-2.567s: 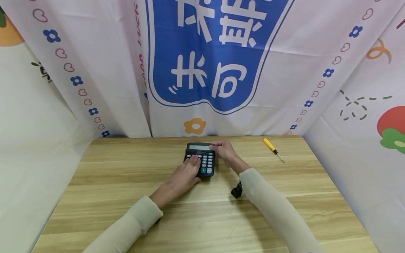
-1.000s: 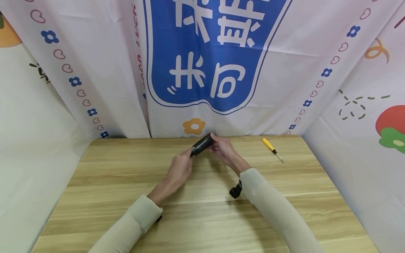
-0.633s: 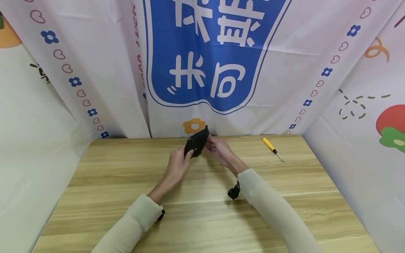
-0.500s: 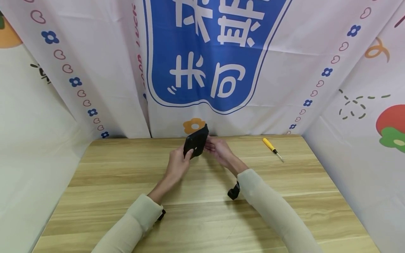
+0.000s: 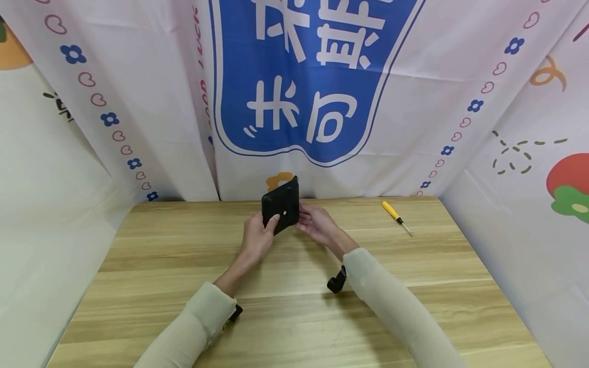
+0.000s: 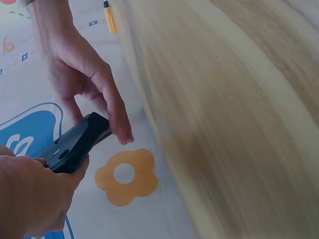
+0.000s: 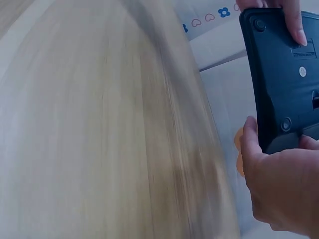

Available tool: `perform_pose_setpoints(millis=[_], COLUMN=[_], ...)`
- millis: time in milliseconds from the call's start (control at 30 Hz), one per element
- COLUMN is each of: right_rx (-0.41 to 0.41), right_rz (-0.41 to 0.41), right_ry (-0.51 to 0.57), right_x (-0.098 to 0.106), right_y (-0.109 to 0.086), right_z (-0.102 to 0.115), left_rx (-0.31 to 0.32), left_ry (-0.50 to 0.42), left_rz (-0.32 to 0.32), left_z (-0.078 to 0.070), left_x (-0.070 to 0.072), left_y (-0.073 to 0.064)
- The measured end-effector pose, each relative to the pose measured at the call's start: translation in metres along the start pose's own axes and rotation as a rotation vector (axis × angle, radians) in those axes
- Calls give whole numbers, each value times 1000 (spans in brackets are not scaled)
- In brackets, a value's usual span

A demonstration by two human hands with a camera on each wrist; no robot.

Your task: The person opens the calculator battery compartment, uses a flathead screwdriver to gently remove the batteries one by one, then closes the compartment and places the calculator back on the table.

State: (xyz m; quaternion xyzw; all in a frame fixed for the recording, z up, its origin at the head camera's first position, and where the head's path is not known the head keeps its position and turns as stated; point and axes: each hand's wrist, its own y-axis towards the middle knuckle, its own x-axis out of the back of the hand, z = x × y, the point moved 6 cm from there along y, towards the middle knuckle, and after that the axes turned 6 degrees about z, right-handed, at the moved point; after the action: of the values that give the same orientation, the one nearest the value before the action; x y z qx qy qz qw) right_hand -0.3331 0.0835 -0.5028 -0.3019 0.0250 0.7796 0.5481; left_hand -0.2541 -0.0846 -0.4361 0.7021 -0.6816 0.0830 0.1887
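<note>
A black calculator (image 5: 280,202) is held up above the far edge of the table, tilted, its back turned towards the head camera. My left hand (image 5: 256,236) grips its left side, thumb across the back. At the opposite edge is my right hand (image 5: 319,225), with fingers and thumb on either side of the calculator's end in the left wrist view. Round rubber feet (image 7: 286,124) and a small pale sticker (image 7: 302,71) show on the back in the right wrist view. The keys and display face away, hidden.
A yellow-handled screwdriver (image 5: 397,217) lies at the back right of the wooden table (image 5: 294,327). Printed white cloth (image 5: 386,174) hangs right behind the far edge, and pale walls stand on both sides. Black wrist cameras (image 5: 337,280) jut from the sleeves.
The calculator lay face up on the table under both hands. It has been lifted and turned over, its back swinging round towards the head camera. The screwdriver has stayed put.
</note>
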Motion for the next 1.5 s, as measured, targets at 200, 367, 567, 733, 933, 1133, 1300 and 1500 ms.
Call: perform_pose_setpoints(millis=[200, 367, 567, 733, 933, 1133, 1300, 1500], right_rx=[-41, -41, -37, -34, -29, -40, -66, -92], right_rz=[-30, -70, -115, -152, -186, -202, -214, -226], right_ry=[80, 121, 141, 122, 61, -51, -186, -288], right_x=[1, 4, 8, 14, 21, 23, 25, 27], right_y=[-1, -1, -2, -2, -2, -1, -3, -4], right_z=[-3, 0, 6, 9, 13, 18, 22, 24], left_rx=[27, 32, 75, 132, 214, 270, 289, 291], left_ry=[-31, -27, -68, -117, -183, -202, -186, -142], left_rz=[8, 12, 48, 63, 104, 179, 271, 356], left_z=[5, 4, 6, 10, 16, 22, 29, 38], left_x=[1, 2, 1, 5, 9, 12, 12, 12], left_y=[2, 3, 4, 7, 9, 10, 12, 14])
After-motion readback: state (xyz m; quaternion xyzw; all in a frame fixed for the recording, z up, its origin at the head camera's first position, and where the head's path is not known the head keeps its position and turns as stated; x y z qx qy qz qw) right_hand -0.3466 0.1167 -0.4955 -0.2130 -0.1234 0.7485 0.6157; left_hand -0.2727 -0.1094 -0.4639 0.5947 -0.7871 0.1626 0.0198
